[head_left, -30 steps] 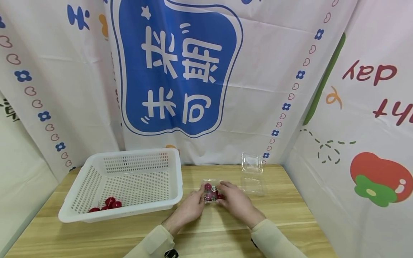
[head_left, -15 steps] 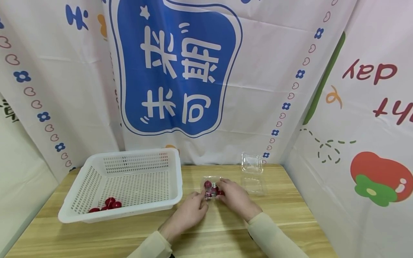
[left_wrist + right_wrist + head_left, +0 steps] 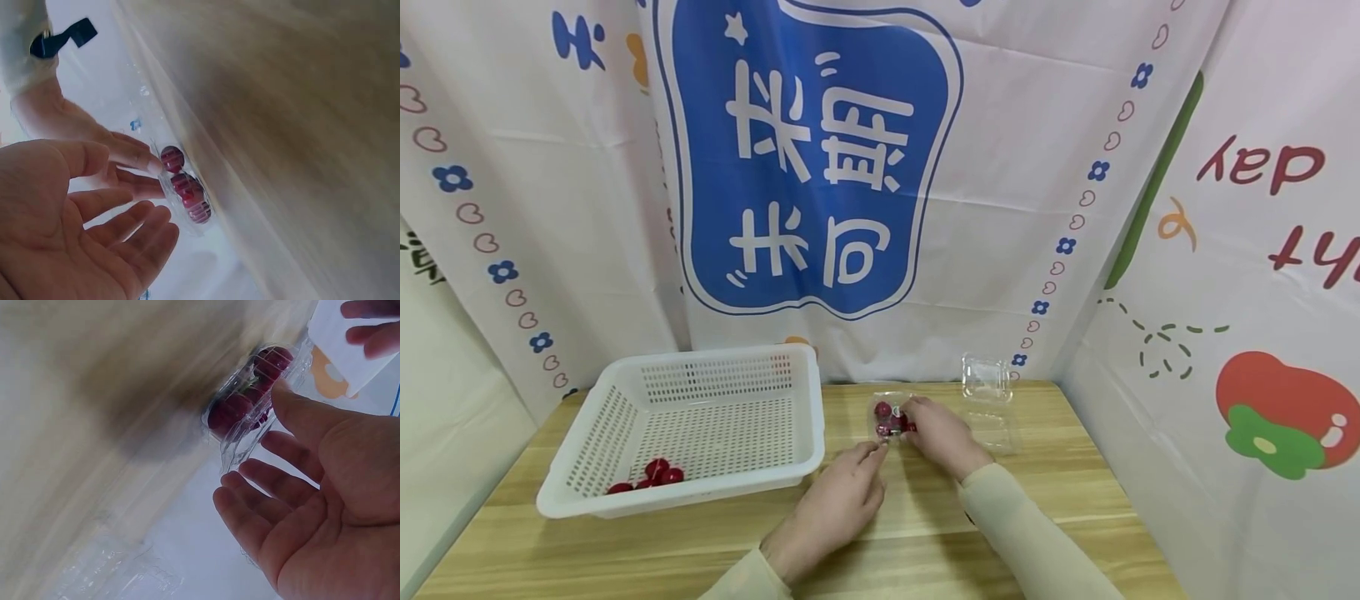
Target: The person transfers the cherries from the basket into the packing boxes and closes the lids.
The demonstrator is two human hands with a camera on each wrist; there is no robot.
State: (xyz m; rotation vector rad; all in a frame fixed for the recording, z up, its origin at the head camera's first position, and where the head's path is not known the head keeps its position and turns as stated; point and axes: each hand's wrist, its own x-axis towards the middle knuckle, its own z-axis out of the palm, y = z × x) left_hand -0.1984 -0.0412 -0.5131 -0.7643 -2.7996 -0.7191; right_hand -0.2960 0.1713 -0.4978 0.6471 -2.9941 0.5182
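A clear plastic clamshell box (image 3: 885,398) holds several dark red, cherry-like fruits (image 3: 230,412), its lid down over them. It lies on the table in front of me. My right hand (image 3: 942,435) holds the box along its right side, the thumb at the near corner and the fingers farther along. In the right wrist view the thumb (image 3: 286,394) touches the plastic. My left hand (image 3: 838,502) is just short of the box's near edge, its fingers loosely extended and holding nothing. In the left wrist view its palm (image 3: 37,219) faces the box with a gap between.
To the left stands a white perforated basket (image 3: 814,433) with several red fruits (image 3: 658,472) in its near left corner. An open clear clamshell box (image 3: 987,379) sits at the back right, its lid up against the printed curtain (image 3: 1037,167). The wooden table (image 3: 1075,500) ends at that curtain.
The box of fruits has slid away from me along with my right hand. My left hand has let go of the box's left side and drawn back toward me.
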